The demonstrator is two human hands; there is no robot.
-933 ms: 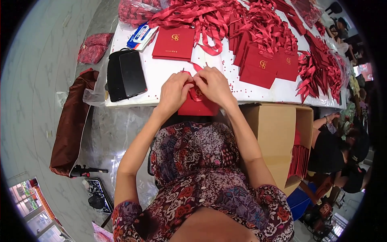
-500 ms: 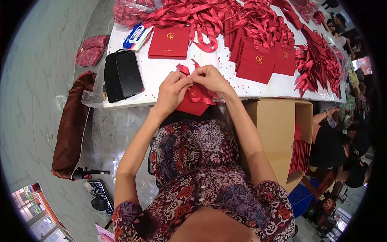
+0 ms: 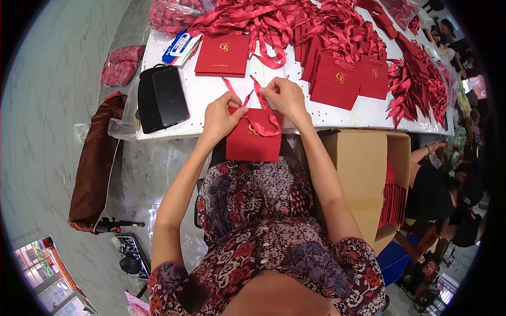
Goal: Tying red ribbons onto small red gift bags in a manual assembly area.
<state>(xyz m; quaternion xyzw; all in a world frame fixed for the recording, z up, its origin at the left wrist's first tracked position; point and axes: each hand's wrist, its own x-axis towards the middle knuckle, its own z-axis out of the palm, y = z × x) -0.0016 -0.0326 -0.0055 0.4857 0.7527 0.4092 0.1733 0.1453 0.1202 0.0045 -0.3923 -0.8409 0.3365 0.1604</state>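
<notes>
A small red paper gift bag (image 3: pixel 253 149) with gold lettering lies flat at the table's near edge, its lower part overhanging toward my lap. My left hand (image 3: pixel 222 117) pinches the bag's top left corner, and a ribbon end runs up beside its fingers. My right hand (image 3: pixel 284 99) is closed, thumb against fingertips, on the red ribbon (image 3: pixel 259 95) above the bag's top right. A loop of this ribbon hangs across the bag's front. Dark tips show on the loose ribbon ends.
Another red bag (image 3: pixel 222 55) lies beyond my hands, beside blue-and-white packets (image 3: pixel 181 48). A black phone (image 3: pixel 170 97) rests on a black pouch at left. Piled ribboned bags (image 3: pixel 337 79) cover the right. An open carton (image 3: pixel 361 179) holding red bags stands below the table; co-workers sit farther right.
My hands have moved apart from close together over the ribbon. The bag has turned from tilted to nearly square with me and shows more of its front.
</notes>
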